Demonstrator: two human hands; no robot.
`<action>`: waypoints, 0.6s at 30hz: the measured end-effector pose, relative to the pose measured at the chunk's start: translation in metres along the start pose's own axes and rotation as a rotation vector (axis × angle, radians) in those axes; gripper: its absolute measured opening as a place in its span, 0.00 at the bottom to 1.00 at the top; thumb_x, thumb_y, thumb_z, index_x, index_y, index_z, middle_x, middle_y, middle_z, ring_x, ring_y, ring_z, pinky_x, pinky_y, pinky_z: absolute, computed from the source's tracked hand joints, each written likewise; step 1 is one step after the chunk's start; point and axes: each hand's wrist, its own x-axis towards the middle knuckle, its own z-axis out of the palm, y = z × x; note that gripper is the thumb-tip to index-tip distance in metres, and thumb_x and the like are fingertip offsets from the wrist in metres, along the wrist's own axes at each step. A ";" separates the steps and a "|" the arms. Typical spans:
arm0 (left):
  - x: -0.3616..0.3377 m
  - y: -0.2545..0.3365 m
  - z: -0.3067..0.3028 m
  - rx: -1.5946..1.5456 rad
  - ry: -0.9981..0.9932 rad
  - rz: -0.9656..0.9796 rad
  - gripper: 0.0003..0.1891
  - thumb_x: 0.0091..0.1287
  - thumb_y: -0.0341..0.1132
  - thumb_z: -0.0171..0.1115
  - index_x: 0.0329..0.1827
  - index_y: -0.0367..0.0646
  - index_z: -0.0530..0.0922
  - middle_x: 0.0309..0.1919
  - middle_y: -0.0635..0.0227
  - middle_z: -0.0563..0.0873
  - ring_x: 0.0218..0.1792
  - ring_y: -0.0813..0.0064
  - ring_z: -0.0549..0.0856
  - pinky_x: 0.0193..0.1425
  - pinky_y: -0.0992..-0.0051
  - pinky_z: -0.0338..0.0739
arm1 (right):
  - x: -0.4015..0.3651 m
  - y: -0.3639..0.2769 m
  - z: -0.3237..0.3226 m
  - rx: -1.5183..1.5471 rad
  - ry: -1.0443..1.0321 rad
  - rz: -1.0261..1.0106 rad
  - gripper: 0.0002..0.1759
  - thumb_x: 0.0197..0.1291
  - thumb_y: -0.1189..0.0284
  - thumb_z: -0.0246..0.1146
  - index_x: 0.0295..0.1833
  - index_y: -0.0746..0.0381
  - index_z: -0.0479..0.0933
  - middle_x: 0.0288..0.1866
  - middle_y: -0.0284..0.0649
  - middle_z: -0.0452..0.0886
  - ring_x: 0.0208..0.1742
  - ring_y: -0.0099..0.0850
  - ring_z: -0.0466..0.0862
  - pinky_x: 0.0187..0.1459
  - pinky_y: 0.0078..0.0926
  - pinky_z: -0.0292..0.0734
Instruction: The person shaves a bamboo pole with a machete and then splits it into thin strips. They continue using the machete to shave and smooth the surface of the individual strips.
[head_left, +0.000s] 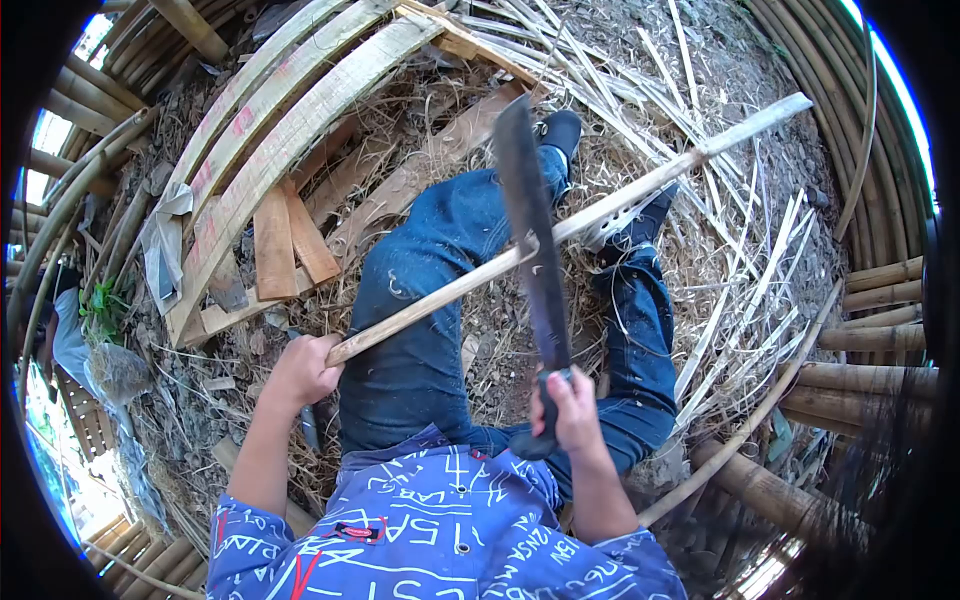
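My left hand (305,371) is closed round the near end of a long pale bamboo strip (450,292), which slants up to the right across my legs. In my right hand (572,408) is the black handle of a machete (538,250). Its broad dark blade points away from me and crosses the strip near the strip's middle; whether blade and strip touch is hard to tell. The blade tip is close to my dark shoe (561,130).
Curved wooden slats (270,150) and short brown boards (273,240) lie at the upper left. Split bamboo strips (735,290) and shavings are scattered on the ground at the right. Bamboo pole walls (870,385) stand on both sides. Someone's clothed body (70,335) shows at the far left.
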 end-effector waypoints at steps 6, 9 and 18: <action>0.003 0.005 0.004 -0.038 0.045 -0.010 0.08 0.52 0.33 0.57 0.31 0.36 0.78 0.24 0.43 0.80 0.31 0.41 0.81 0.37 0.52 0.76 | -0.011 0.015 0.027 -0.016 -0.155 0.110 0.12 0.71 0.66 0.55 0.42 0.65 0.69 0.19 0.34 0.73 0.15 0.21 0.73 0.18 0.21 0.69; 0.000 0.004 0.004 -0.081 0.026 0.005 0.08 0.53 0.33 0.57 0.30 0.36 0.77 0.24 0.43 0.80 0.31 0.40 0.81 0.36 0.51 0.76 | -0.008 0.017 0.023 -0.071 -0.166 0.121 0.11 0.69 0.68 0.55 0.44 0.66 0.70 0.19 0.33 0.74 0.15 0.20 0.73 0.19 0.20 0.68; 0.000 0.010 0.003 -0.093 0.014 -0.056 0.07 0.53 0.33 0.57 0.29 0.36 0.76 0.24 0.43 0.80 0.33 0.40 0.81 0.38 0.52 0.75 | -0.006 0.006 0.021 -0.023 -0.116 0.042 0.14 0.71 0.64 0.54 0.47 0.65 0.69 0.20 0.37 0.74 0.15 0.20 0.72 0.18 0.20 0.68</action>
